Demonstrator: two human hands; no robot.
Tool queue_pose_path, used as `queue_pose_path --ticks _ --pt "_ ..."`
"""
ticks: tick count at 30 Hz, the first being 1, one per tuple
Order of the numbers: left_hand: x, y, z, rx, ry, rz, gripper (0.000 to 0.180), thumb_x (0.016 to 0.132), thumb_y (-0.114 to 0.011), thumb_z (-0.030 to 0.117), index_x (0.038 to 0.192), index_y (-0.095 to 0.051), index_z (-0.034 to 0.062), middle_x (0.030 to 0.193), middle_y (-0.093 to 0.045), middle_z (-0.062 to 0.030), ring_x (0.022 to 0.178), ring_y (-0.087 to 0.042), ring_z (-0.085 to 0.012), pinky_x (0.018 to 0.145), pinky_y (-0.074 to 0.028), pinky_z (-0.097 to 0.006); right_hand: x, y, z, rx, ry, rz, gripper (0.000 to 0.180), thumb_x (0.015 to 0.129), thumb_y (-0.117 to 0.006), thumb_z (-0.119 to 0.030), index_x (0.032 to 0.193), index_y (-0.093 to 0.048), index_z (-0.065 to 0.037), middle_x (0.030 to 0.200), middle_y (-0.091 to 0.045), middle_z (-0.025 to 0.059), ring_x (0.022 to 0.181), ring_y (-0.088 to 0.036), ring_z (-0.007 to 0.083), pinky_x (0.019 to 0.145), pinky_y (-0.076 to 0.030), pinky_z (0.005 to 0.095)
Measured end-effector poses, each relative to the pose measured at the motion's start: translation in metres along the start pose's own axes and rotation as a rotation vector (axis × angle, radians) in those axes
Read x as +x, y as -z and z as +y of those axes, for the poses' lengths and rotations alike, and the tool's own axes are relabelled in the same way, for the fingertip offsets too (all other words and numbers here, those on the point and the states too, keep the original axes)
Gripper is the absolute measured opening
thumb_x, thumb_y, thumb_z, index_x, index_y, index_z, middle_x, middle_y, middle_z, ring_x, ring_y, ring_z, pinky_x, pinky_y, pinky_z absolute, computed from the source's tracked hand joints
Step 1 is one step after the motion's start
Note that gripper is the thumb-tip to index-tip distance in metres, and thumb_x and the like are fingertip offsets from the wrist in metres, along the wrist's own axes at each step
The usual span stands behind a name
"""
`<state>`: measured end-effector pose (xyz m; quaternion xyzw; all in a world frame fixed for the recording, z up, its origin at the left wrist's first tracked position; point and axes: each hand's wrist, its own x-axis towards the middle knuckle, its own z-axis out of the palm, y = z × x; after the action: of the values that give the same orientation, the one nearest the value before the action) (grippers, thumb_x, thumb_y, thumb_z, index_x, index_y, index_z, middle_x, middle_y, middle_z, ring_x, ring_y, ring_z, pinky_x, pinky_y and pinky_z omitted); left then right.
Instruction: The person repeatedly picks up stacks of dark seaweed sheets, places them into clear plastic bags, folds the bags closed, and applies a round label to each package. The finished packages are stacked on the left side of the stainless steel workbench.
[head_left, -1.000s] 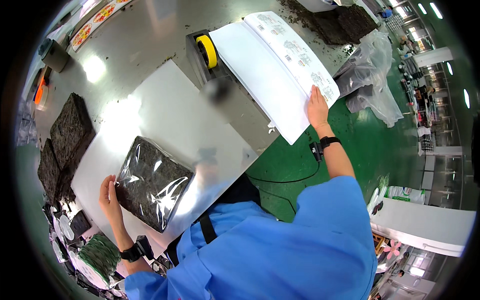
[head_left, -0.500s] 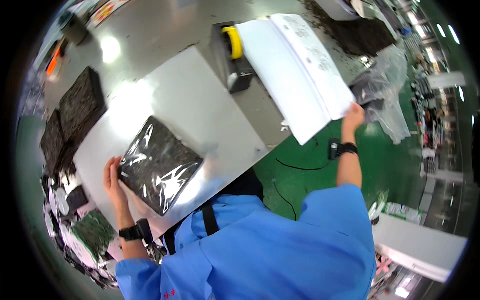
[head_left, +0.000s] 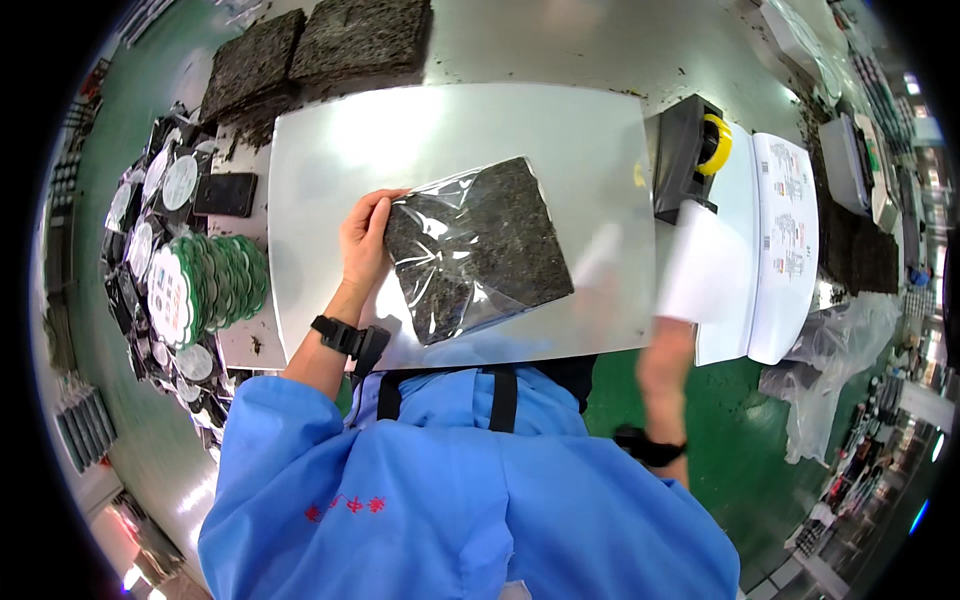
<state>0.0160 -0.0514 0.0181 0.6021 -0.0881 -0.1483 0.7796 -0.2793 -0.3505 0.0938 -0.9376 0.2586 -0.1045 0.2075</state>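
A clear plastic packet of dark dried seaweed sheets [head_left: 485, 250] lies tilted on the pale metal board [head_left: 320, 140]. My left hand [head_left: 368, 235] is closed on the packet's upper left corner, thumb and fingers pressed together. Just off the board's right edge, my right hand [head_left: 665, 350] is smeared by motion. It holds a blurred white paper sheet [head_left: 705, 265] over the left side of a stack of white printed sheets [head_left: 785, 190]. Between the board and that stack stands a black tape dispenser [head_left: 685, 150] with a yellow roll of tape.
Two thick stacks of dark seaweed [head_left: 360, 40] sit beyond the board. To the left are a pile of green-edged round packages [head_left: 205, 285], a black phone-like slab [head_left: 225, 194] and many dark packets with white discs. A crumpled clear plastic bag [head_left: 835, 350] hangs at the right edge.
The view has turned toward the board. My right hand has come away from the white stack's corner, leftward, with a white sheet. My left hand now grips the packet's corner.
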Motion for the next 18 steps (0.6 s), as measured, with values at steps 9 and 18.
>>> queue_pose_path --ticks 9,18 --pt "0.002 0.003 -0.008 -0.012 0.007 -0.019 0.023 0.101 -0.05 0.011 0.112 -0.062 -0.0048 0.109 -0.068 -0.0115 0.096 -0.063 -0.0134 0.086 -0.051 -0.026 0.039 -0.073 -0.117 0.119 0.604 -0.062 0.064 0.076 -0.068 -0.003 0.136 -0.047 0.003 0.148 -0.041 0.0201 0.132 -0.046 0.0365 0.11 -0.035 0.0506" --pt "-0.002 0.003 -0.004 0.129 -0.018 -0.027 0.023 0.102 -0.048 0.012 0.112 -0.062 -0.0043 0.109 -0.068 -0.0114 0.098 -0.063 -0.0146 0.089 -0.05 -0.027 0.045 -0.067 -0.121 -0.101 0.623 -0.203 0.064 0.077 -0.071 -0.015 0.133 -0.048 0.007 0.146 -0.042 0.0208 0.135 -0.038 0.0432 0.111 -0.031 0.0532"
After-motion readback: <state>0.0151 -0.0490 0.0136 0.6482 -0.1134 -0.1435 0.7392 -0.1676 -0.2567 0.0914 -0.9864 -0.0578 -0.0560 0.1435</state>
